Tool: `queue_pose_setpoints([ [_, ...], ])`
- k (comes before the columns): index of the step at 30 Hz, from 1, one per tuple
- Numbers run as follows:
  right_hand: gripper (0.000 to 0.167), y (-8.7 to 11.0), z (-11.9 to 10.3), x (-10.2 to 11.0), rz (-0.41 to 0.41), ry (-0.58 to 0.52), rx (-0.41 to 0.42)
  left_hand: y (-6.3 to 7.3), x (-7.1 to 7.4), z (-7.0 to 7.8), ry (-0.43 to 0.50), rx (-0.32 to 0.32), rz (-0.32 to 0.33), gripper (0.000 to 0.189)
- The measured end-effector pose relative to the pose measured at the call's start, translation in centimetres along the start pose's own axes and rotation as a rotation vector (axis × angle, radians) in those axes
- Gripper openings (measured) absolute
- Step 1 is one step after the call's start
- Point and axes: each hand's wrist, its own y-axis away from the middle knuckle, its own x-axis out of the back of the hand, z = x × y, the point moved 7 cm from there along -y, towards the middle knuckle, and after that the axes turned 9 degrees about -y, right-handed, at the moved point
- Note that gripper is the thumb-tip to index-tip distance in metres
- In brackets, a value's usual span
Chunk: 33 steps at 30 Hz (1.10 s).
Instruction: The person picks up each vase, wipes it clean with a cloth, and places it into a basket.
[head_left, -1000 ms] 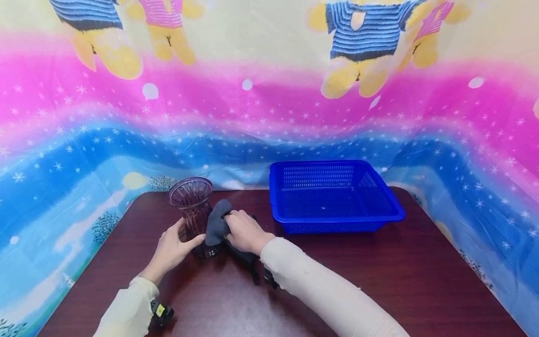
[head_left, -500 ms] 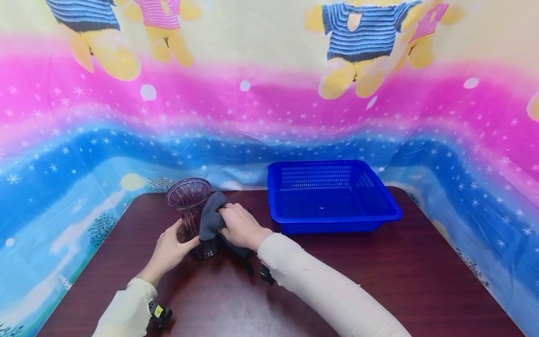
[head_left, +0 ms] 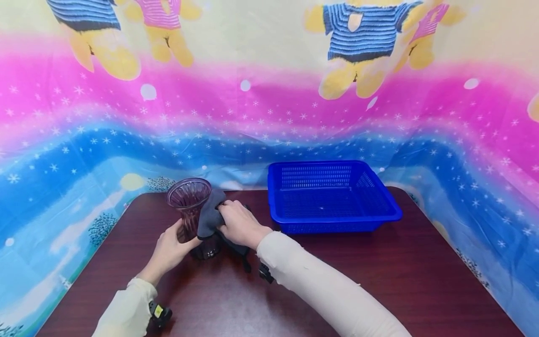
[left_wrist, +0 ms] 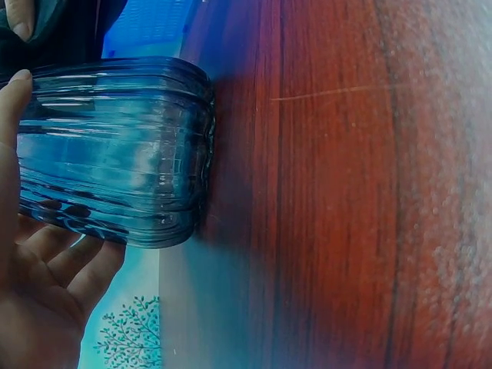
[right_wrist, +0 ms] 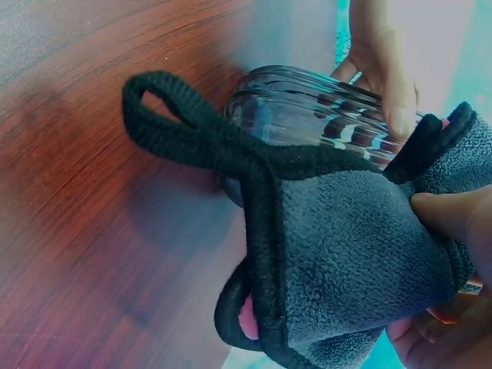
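Note:
A purple-tinted ribbed glass vase (head_left: 189,200) with a flared rim stands upright on the table. My left hand (head_left: 169,248) grips its middle from the left, the thumb at the front and the fingers around the far side, as the left wrist view also shows on the vase (left_wrist: 115,154). Against the right side of the glass, my right hand (head_left: 241,224) holds a bunched grey cloth (head_left: 210,215). Up close, the cloth (right_wrist: 346,254) has black edging and a black hanging loop, pinched between thumb and fingers. Part of the vase's right side is hidden behind the cloth.
A blue plastic basket (head_left: 337,219) with slotted walls stands at the back of the dark red wooden table (head_left: 337,267), right of the hands. Behind the table hangs a printed curtain (head_left: 261,112) with bears and snowflakes. Small black cameras sit at both wrists.
The right hand and the cloth have moved slightly left and up along the vase's side. The left hand keeps its grip, and the vase stays about where it was.

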Motion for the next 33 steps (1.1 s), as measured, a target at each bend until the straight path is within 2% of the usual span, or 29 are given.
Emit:
queue_pose_setpoints([
  [10, 0.017, 0.2, 0.1, -0.5, -0.015, 0.031, -0.031, 0.1, 0.0, -0.1, -0.014, 0.013, -0.005, 0.078],
  [18, 0.014, 0.4, 1.0, -2.0, -0.048, 0.031, -0.069, 0.1, -0.1, -0.1, -0.012, 0.012, -0.003, 0.074],
  [33, 0.014, 1.0, 1.9, -3.6, -0.087, 0.078, -0.097, 0.0, -0.3, -0.3, -0.002, 0.043, -0.02, 0.087],
])
